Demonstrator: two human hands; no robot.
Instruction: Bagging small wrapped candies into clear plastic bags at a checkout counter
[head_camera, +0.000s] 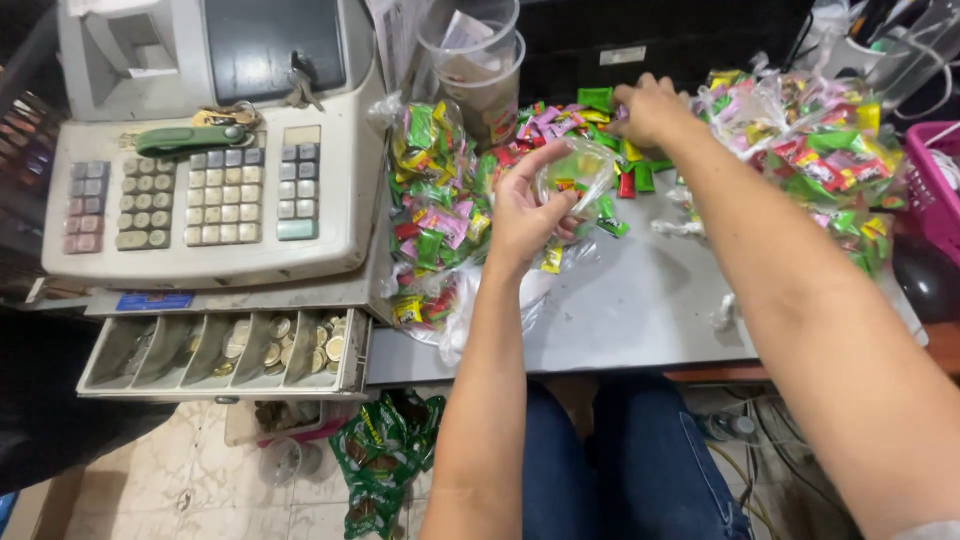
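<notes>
left hand (525, 215) fingers pinching a clear bag (575, 172), right hand (650, 108) fingers (curled) among loose candies (560, 120) near bare tabletop (640, 310)

Green, pink, red, yellow candies (585, 120); beige cash register (210, 150)

Light: bright, even, from overhead
Shadows: soft, dark below the grey counter (640, 310)
Glare: sheen on clear plastic bags left of the counter's middle
Sharpness: mild motion blur, edges bend outward
</notes>
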